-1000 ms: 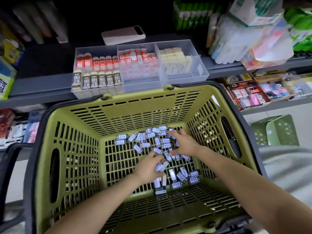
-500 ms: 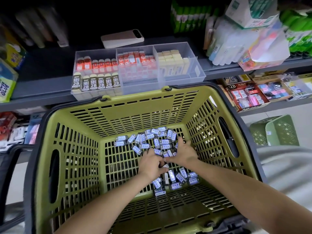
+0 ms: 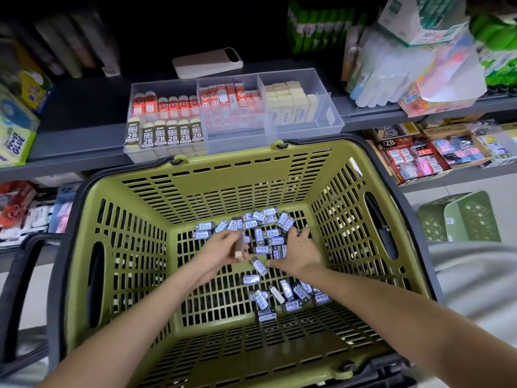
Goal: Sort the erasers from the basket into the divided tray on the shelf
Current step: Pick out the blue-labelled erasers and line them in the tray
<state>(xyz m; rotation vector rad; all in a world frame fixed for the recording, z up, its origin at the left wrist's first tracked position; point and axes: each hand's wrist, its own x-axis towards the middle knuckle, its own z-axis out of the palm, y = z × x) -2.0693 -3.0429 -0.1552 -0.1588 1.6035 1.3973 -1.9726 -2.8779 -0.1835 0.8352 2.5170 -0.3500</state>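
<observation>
Head view: left hand point(image 3: 221, 249) grips one eraser point(image 3: 239, 245) upright for lifting, right hand point(image 3: 300, 254) spread open, gathering loose erasers point(image 3: 265, 228) on the basket point(image 3: 134, 247) floor (divided tray point(image 3: 330, 127) waits on the shelf point(image 3: 84, 147) behind).

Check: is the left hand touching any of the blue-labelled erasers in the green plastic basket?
Touching. The head view shows the left hand closed around one blue-labelled eraser, its pale end poking out below the fingers, lifted above the green plastic basket floor.

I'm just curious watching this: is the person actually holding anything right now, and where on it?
The left hand pinches one eraser by its long sides. The right hand rests on the pile; its grip cannot be told.
</observation>
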